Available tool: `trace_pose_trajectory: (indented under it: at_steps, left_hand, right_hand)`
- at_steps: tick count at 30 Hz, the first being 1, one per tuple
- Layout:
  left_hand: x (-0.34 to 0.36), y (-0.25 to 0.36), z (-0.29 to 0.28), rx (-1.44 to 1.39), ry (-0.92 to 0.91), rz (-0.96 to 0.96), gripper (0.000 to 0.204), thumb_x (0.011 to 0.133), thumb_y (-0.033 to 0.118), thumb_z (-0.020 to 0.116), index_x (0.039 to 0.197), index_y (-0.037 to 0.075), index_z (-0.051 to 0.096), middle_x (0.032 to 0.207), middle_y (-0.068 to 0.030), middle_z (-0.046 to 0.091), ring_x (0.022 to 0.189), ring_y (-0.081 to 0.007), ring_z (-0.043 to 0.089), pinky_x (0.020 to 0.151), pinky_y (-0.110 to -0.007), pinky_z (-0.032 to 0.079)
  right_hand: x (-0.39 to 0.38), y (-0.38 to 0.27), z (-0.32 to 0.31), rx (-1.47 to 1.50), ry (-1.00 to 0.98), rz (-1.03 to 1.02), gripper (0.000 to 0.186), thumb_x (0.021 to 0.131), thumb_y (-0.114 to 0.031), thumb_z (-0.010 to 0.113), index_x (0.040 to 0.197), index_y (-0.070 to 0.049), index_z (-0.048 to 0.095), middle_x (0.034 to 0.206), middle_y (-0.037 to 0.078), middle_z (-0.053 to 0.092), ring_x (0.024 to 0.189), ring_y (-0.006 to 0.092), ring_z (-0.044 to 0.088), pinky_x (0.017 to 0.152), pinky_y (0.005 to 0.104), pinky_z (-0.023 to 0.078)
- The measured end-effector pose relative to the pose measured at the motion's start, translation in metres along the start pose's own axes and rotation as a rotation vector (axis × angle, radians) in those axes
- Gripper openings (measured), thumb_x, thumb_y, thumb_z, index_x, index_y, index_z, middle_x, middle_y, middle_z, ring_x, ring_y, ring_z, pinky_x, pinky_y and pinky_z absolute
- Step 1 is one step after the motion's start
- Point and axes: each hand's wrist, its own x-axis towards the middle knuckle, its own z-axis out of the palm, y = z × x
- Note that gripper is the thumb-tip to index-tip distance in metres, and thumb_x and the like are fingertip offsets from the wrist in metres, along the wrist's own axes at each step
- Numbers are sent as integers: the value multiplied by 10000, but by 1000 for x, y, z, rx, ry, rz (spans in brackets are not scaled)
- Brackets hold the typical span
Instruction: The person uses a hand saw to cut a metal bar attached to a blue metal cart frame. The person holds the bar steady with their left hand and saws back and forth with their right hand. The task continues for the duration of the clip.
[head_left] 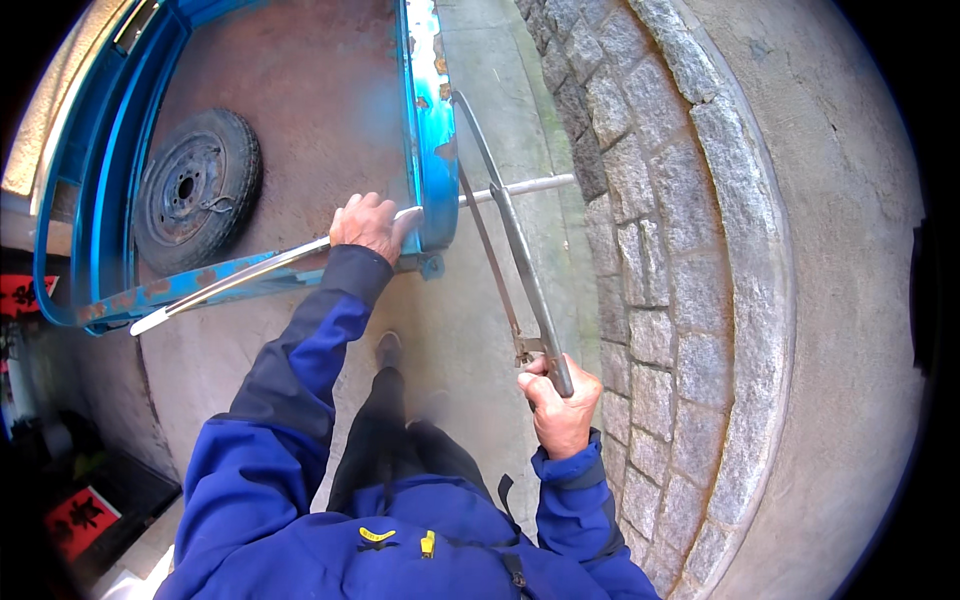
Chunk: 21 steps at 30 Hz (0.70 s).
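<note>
A long, thin whitish pipe [250, 272] lies across the rear edge of a blue cart bed [432, 150]. My left hand [370, 228] presses over the pipe near the bed's corner, fingers wrapped round it. Beyond the corner, the pipe's far end sticks out to the right; the blue side rail hides a short length between. My right hand [566, 408] grips the handle end of a hacksaw [524, 255], which points away from me. The saw crosses the protruding pipe just outside the rail. Whether its blade touches the pipe, I cannot tell.
A spare wheel [190, 190] with a black tyre lies on the cart's rusty floor. To the right runs a low stone wall [650, 250] with a concrete surface [820, 200] above it. Red papers with dark characters [82, 520] are at the lower left.
</note>
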Motion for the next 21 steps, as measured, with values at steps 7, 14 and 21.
trace_pose_trajectory:
  at_steps: [7,14,21]
  left_hand:
    - [-2,-10,-3,-78,-15,13,226,877,292,745,834,72,713,847,-91,597,886,-306,595,741,-435,501]
    - [5,-10,-11,-156,-71,2,234,846,271,797,816,70,681,843,-113,588,811,-338,631,700,-441,520]
    - [8,-14,-13,-130,-132,90,279,891,298,756,862,72,595,853,-116,598,837,-344,645,702,-452,526]
  right_hand:
    - [-5,-9,0,-49,23,-84,127,787,-69,738,848,20,672,636,43,586,590,100,535,553,295,435]
    - [2,6,16,-26,16,-119,122,783,-60,744,840,21,671,644,54,587,580,104,533,552,298,444]
    - [1,13,22,-15,15,-133,111,787,-61,740,837,13,673,640,47,584,571,99,524,542,297,438]
